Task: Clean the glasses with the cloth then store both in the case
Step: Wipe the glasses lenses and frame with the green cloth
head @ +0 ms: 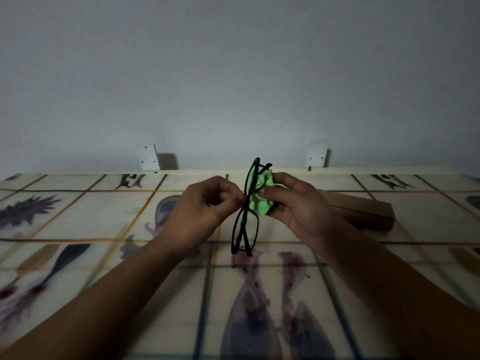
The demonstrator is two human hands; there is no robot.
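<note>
Black-framed glasses (245, 229) hang upright above the table with their temples folded. My left hand (205, 206) pinches the frame at its middle. My right hand (298, 203) grips a crumpled green cloth (261, 201) and presses it against the upper lens. A brown case (368, 209) lies on the table behind my right hand, partly hidden by it; whether its lid is up is unclear.
The table (104, 224) is covered with a pale cloth printed with coloured lines and dark fish and plant figures. Two white wall brackets (148, 157) (317, 157) stand at the table's far edge against a plain wall.
</note>
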